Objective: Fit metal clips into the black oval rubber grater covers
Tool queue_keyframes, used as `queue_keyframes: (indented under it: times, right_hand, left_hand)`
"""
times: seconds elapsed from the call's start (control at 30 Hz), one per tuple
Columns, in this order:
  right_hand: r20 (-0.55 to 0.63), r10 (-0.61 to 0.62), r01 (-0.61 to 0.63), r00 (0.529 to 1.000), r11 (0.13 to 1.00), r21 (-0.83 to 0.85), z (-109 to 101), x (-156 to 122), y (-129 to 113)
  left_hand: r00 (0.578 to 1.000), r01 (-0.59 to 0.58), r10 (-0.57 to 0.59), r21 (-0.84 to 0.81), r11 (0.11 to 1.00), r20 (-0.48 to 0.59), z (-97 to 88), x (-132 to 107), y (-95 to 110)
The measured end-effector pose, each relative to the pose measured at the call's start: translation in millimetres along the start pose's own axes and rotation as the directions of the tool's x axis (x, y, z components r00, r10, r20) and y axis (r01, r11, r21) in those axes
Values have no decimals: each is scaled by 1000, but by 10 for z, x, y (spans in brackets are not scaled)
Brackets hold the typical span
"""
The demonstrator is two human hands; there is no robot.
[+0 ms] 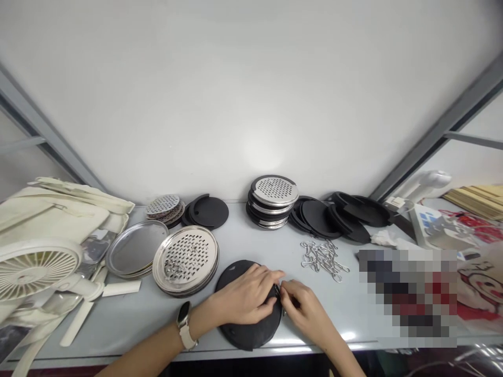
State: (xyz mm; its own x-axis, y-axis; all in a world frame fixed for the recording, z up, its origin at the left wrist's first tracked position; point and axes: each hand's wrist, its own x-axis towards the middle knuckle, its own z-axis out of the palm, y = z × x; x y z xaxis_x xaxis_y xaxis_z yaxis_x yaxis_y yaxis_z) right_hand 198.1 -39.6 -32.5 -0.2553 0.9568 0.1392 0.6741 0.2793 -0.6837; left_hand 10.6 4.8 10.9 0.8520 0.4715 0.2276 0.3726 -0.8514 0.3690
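Observation:
A round black disc (pixel 251 335) lies flat near the table's front edge. My left hand (pixel 251 293) rests across its top, fingers bent over the right rim and holding it. At that same rim, my right hand (pixel 301 303) is closed in a pinch. A bit of shiny metal peeks out below its fingertips, but what they grip is mostly hidden. Bent wire hooks (pixel 324 258) lie in a loose heap beyond my right hand. To the left of the disc stands a stack of round metal grater plates (pixel 188 259) with small loose bits on top.
Plain metal discs (pixel 135 246), a small grater stack (pixel 163 207) and black discs (pixel 212 212) sit at back left. A tall stack of assembled graters (pixel 275 191) stands centre back, black rings (pixel 320 217) beside it. A white fan (pixel 37 267) crowds the left; a blurred patch covers the right.

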Motion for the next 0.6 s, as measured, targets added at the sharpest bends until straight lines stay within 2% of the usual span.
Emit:
queue_keyframes:
  times: [0.17, 0.6]
  right_hand:
    - [-27, -16, 16, 1000, 1000, 9, 18, -16, 5]
    - [14, -20, 18, 1000, 994, 112, 29, 8, 26]
  left_hand:
    - [999, -31, 32, 20, 999, -33, 31, -26, -3]
    - [992, -34, 31, -24, 999, -120, 68, -61, -11]
